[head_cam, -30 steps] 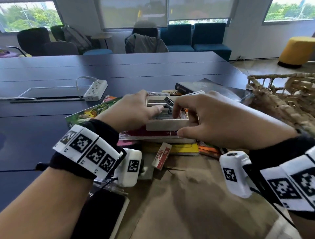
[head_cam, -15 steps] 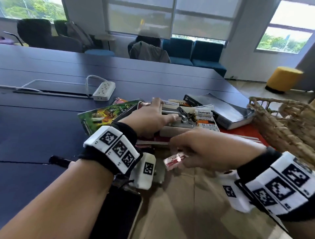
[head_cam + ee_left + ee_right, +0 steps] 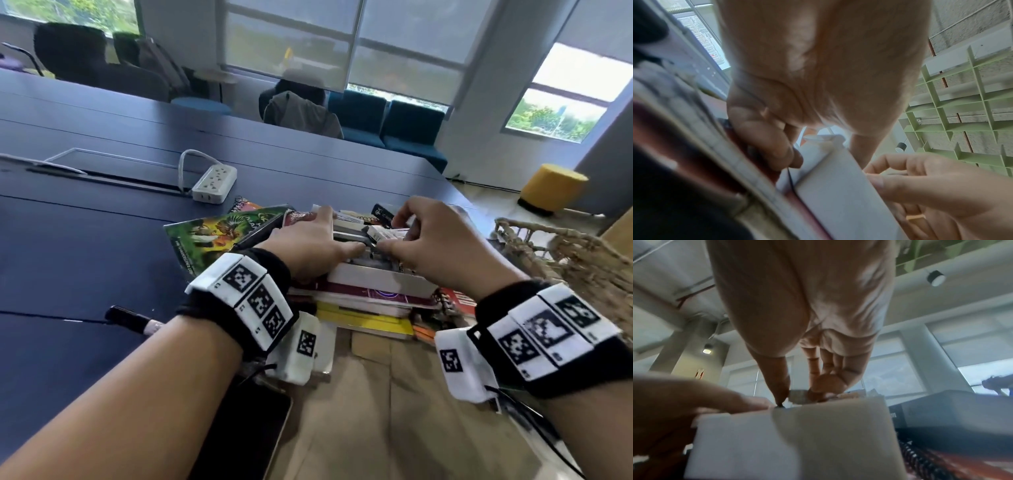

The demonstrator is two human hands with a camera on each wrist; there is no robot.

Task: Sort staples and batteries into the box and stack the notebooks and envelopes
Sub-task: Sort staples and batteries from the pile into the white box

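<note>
A white open box sits on top of a stack of notebooks. My left hand grips the box's left end, with the thumb along its front rim; the left wrist view shows the fingers curled at the box's corner. Over the box's inside, my right hand pinches a small white-and-red staple box. In the right wrist view, thumb and fingers close on that small thing just above the box wall. What lies inside the box is mostly hidden.
A brown envelope lies in front of the stack, beside a phone. A green book and a power strip are to the left, with a marker nearer. A wicker basket stands at the right.
My right hand took the staple box from the envelope and carried it up over the white box. The left hand stayed on the box.
</note>
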